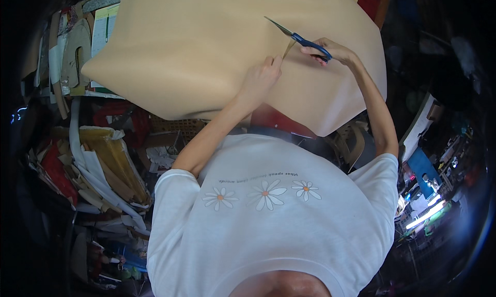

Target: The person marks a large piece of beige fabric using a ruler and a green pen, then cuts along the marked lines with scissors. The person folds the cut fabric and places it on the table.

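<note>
A: What is the right hand (pixel 330 51) doing?

B: Its fingers are curled through the blue handles of the scissors (pixel 297 36). The blades are open a little, over the big tan sheet (pixel 191 49).

A: And the left hand (pixel 261 80)?

B: It pinches the sheet's cut edge just beside the blades, fingers closed on it.

A: Where is the sheet?

B: It lies spread out in front of the person, above the white shirt (pixel 274 219) with daisies. A pile of scraps (pixel 98 168) sits to the left.

Dim, cluttered workroom: heaped cardboard and paper offcuts (pixel 98 168) at left, bright strip light (pixel 426 214) lower right.
</note>
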Action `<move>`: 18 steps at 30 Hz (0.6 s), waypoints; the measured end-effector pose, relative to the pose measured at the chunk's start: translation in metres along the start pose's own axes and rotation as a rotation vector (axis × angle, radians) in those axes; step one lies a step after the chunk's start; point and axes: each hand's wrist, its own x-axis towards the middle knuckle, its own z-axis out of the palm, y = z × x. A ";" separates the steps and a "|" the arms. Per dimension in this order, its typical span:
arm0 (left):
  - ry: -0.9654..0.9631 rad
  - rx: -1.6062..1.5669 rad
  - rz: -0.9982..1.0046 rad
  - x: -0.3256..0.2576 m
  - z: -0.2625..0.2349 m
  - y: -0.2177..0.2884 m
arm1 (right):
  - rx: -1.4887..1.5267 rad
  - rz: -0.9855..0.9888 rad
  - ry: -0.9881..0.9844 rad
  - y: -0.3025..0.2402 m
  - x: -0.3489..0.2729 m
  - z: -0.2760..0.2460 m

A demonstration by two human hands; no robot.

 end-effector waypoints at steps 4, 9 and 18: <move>0.048 -0.100 0.053 -0.013 -0.005 -0.002 | 0.013 -0.029 -0.003 -0.021 0.023 0.005; 0.069 -0.131 0.068 -0.020 -0.011 -0.013 | 0.054 -0.020 0.055 -0.035 0.033 0.011; 0.189 -0.194 0.099 -0.041 -0.037 -0.031 | 0.049 -0.020 0.046 -0.052 0.035 0.012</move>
